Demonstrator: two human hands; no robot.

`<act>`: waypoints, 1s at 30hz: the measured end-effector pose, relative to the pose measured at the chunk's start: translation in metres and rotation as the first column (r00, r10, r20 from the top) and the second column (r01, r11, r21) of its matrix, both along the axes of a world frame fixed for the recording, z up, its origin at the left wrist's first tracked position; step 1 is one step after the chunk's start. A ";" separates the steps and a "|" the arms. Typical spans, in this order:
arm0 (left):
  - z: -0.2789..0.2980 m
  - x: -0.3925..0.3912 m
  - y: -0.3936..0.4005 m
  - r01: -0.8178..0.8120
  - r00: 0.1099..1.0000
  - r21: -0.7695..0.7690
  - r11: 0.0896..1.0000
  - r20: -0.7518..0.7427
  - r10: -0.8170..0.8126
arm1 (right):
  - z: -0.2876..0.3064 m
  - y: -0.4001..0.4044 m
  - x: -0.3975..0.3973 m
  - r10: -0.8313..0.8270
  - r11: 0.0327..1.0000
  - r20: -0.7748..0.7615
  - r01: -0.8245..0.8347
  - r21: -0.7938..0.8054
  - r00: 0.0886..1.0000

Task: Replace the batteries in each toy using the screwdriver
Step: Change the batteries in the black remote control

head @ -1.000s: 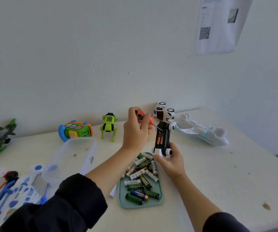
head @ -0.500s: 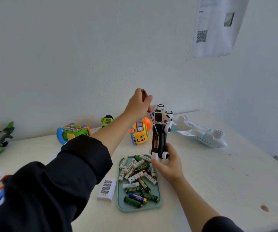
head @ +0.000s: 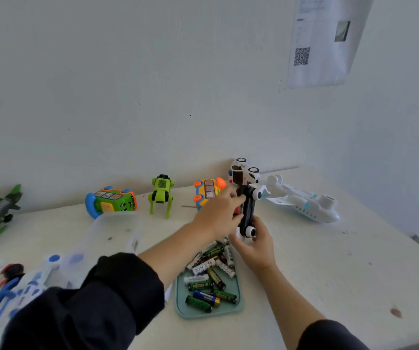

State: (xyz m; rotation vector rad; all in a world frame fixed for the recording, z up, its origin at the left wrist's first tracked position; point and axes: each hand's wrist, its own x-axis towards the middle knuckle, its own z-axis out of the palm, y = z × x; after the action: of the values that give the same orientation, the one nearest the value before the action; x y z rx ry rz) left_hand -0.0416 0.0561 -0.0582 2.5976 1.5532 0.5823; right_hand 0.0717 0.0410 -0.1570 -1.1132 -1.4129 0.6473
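both hands on one upright black-bellied white toy car [head: 246,210]: right hand [head: 254,245] gripping below, left hand [head: 218,214] pinching midway

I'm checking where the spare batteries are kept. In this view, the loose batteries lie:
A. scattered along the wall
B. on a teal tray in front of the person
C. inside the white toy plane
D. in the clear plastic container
B: the batteries are piled on the teal tray, just below the right hand holding the toy car.
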 end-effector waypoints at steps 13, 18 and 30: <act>0.035 -0.097 -0.013 -0.653 0.700 0.108 0.750 -0.294 0.651 | 0.000 -0.003 0.003 -0.004 0.997 0.070 0.009 -0.075 0.998; 0.021 -0.166 -0.022 -0.830 0.537 -0.117 0.545 -0.430 0.726 | 0.007 -0.008 0.002 0.011 0.996 -0.003 -0.011 -0.091 1.000; 0.013 -0.109 -0.028 -0.601 0.799 -0.483 0.636 -0.333 0.502 | 0.002 -0.006 0.002 0.037 0.991 -0.081 -0.047 -0.128 0.996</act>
State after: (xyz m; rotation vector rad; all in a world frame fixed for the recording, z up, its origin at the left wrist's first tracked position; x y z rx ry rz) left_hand -0.1510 0.0282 -0.0453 1.7310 2.1798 -0.1157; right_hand 0.0740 0.0345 -0.1549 -1.1495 -1.3450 0.8148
